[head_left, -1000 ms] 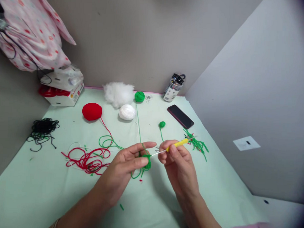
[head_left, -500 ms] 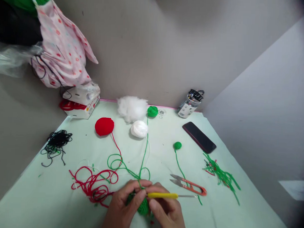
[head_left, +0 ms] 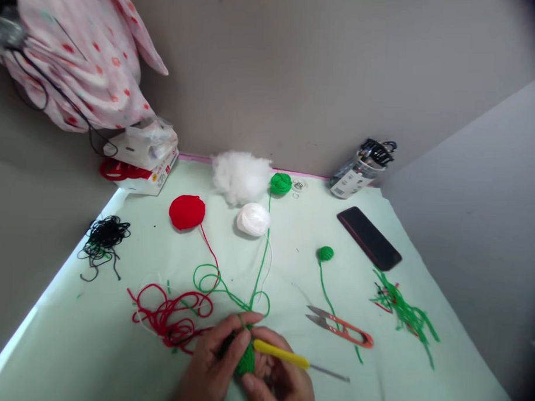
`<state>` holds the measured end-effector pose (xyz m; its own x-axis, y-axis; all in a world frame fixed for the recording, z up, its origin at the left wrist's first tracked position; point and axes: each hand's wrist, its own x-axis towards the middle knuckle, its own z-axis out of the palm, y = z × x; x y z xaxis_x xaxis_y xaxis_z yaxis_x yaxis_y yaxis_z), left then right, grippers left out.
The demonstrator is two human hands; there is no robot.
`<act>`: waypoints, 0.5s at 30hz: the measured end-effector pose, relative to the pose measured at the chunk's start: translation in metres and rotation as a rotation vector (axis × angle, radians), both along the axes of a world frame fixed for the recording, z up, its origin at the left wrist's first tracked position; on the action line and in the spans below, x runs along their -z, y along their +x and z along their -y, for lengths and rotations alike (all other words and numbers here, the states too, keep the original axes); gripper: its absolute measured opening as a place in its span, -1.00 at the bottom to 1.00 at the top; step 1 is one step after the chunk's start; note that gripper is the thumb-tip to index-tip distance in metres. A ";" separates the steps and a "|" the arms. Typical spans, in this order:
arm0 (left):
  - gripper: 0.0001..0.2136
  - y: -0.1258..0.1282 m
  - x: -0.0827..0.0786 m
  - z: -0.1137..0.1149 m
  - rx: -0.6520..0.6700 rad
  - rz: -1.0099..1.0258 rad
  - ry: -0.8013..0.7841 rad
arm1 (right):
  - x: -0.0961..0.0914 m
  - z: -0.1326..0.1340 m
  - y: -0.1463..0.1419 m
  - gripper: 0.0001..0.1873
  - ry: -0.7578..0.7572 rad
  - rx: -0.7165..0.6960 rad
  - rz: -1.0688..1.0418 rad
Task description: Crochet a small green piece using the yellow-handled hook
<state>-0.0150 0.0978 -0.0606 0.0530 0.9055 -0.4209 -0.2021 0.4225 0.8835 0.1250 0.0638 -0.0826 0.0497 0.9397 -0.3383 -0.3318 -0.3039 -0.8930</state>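
Observation:
Near the front edge of the table, my left hand (head_left: 218, 357) is closed around a small green crochet piece (head_left: 246, 361). Green yarn (head_left: 260, 270) runs over its fingers from a green ball (head_left: 281, 184) at the back. In my right hand (head_left: 287, 379) lies a crochet hook with a yellow handle (head_left: 283, 354), its bare metal end slanting down to the right. The hook's working tip is hidden among the fingers at the piece. My right thumb touches the piece's lower end. Loose red yarn (head_left: 171, 323) lies beside my left hand.
Orange-handled thread snips (head_left: 340, 327) lie right of my hands, over the tail of a small green crocheted ball (head_left: 325, 253). Green scraps (head_left: 406, 310), a phone (head_left: 369, 238) and a pen cup (head_left: 360, 168) are farther right. Red yarn (head_left: 187, 212), white yarn (head_left: 253, 219) and white stuffing (head_left: 242, 177) sit behind.
The hook has tilted from nearly level to sloping down rightward. My right hand has turned and shifted slightly left, its thumb now lower on the green piece. The camera view has shifted too.

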 end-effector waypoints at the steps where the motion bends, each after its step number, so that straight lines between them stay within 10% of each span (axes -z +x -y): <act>1: -0.66 0.001 -0.003 -0.002 0.014 0.026 0.014 | -0.003 -0.004 -0.001 -0.47 0.019 -0.006 0.016; 9: -0.76 0.007 -0.051 0.000 -0.004 0.283 0.081 | -0.043 -0.020 0.010 -0.52 0.280 -0.163 0.149; 15: -0.76 0.006 -0.083 0.029 -0.055 0.253 0.261 | -0.035 -0.016 0.015 -0.83 0.741 -0.170 0.666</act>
